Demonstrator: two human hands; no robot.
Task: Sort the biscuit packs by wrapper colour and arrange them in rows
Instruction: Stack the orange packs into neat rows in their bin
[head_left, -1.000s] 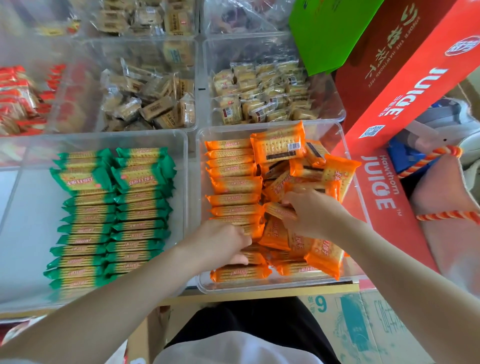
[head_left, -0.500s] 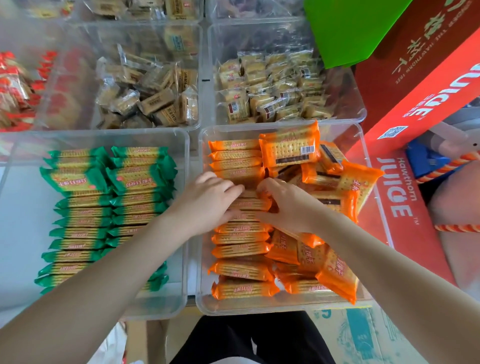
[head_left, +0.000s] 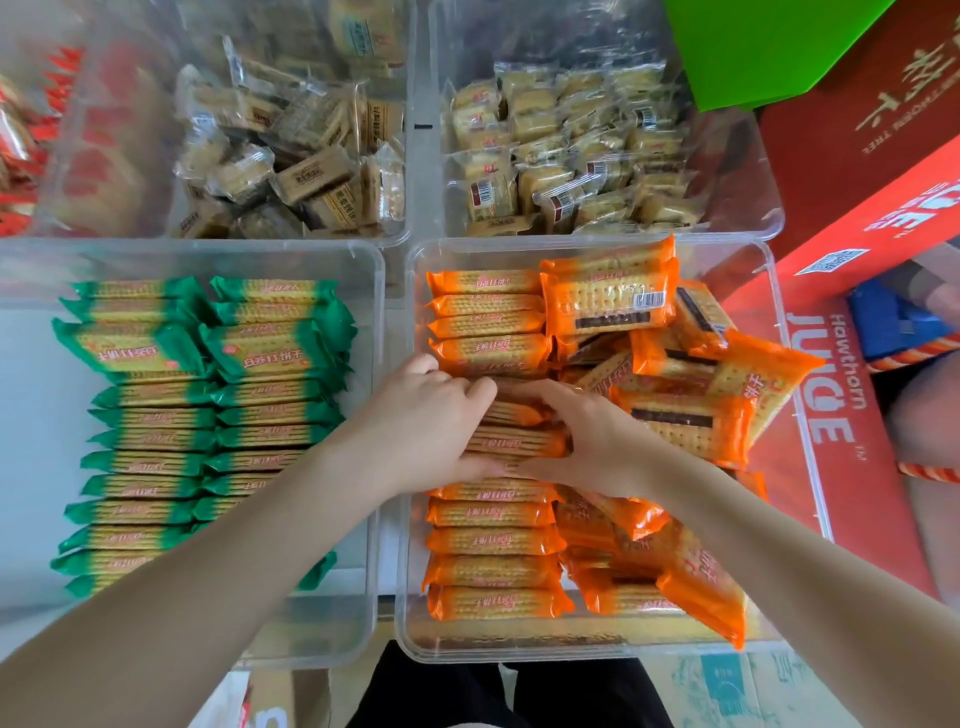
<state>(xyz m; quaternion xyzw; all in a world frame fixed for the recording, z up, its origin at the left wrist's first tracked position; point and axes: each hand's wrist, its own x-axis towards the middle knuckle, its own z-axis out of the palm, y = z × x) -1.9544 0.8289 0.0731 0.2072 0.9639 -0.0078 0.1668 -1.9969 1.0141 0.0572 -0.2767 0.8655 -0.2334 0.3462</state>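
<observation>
Two hands meet over the middle of the orange row: left hand (head_left: 434, 421) and right hand (head_left: 592, 441), fingers bent over the orange foil-wrapped biscuit packs (head_left: 493, 540), pressing and gathering a few on edge; whether either truly grips a pack, cannot tell. Packs sit in the near-right clear plastic bin (head_left: 587, 652): one tidy row along its left side, a loose heap (head_left: 685, 410) on its right, not yet arranged. Green-wrapped biscuit packs (head_left: 208, 415) fill two rows in the near-left clear plastic bin (head_left: 311, 644).

Handling judgement: packs light, flat and rectangular; glossy film likely slippery, crimped ends soft, crackers inside brittle. Best held across the long flat faces, not squeezed by the ends.
</observation>
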